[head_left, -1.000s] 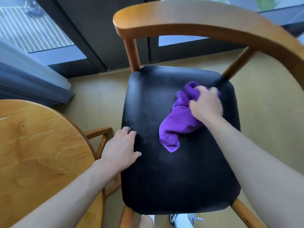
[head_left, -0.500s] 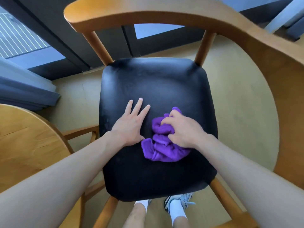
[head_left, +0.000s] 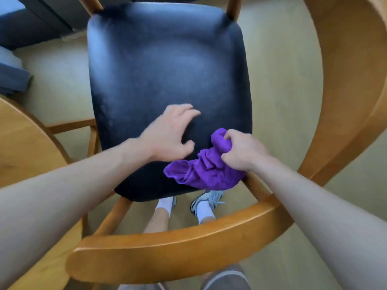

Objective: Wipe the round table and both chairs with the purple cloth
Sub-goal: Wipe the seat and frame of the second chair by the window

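A wooden chair with a black padded seat (head_left: 159, 65) fills the view, and its curved wooden backrest (head_left: 188, 245) arcs across the bottom and up the right side. My right hand (head_left: 243, 151) grips the bunched purple cloth (head_left: 205, 172) at the seat's near right corner. The cloth hangs partly over the seat edge. My left hand (head_left: 169, 132) rests on the near part of the seat just left of the cloth, its fingers spread and bent, holding nothing. The round wooden table (head_left: 23, 147) shows at the left edge.
A wooden table brace (head_left: 71, 125) runs between the table and the chair seat. Grey curtain (head_left: 12, 78) and a dark window frame (head_left: 52, 19) lie at the upper left. My feet in white socks and sneakers (head_left: 206, 203) stand under the seat on the beige floor.
My right hand has dragged the cloth from the middle of the seat toward its near right corner. My left hand shifted nearer too, its fingers now bent. The view tilted further over the chair.
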### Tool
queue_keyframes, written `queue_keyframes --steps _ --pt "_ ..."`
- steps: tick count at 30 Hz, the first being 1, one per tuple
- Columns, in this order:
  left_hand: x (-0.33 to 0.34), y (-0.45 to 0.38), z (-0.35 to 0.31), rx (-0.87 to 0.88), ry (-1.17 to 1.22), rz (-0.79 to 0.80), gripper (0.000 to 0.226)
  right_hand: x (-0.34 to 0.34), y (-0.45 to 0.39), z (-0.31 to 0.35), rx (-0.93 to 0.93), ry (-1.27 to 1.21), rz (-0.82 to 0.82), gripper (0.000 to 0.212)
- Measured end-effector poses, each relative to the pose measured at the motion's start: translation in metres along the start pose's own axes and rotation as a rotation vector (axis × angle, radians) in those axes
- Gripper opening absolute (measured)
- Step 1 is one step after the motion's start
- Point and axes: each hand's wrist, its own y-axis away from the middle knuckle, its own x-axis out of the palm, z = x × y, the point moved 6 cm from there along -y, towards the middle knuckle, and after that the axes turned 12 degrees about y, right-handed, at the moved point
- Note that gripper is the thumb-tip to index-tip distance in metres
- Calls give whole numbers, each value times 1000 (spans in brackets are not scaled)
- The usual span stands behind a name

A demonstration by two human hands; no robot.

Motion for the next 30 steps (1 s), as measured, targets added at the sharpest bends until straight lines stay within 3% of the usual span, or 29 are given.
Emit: queue_keyframes --steps 3,6,8,10,13,16,19,24,30 --pt "47 0 -22 0 -16 153 116 -21 -10 -27 209 -342 -161 42" --pt "65 -10 -27 -44 -67 101 117 -29 -17 -38 383 -554 -149 63" --pt "70 -11 -28 -57 -29 93 102 -26 -10 -27 352 -416 4 76" --pt "76 -5 -27 -62 -7 126 78 -21 0 -11 236 -10 75 79" --pt "83 18 -17 -81 18 184 52 -6 15 17 89 278 114 60" --pt "77 43 0 -99 12 199 42 10 26 44 29 246 185 23" --pt "62 62 22 -124 -22 200 43 16 30 68 -8 162 209 6" --pt "27 78 50 -161 -47 149 33 22 32 98 -11 65 264 24" --pt "-21 105 93 -251 -131 100 26 30 30 159 -104 -49 185 28"
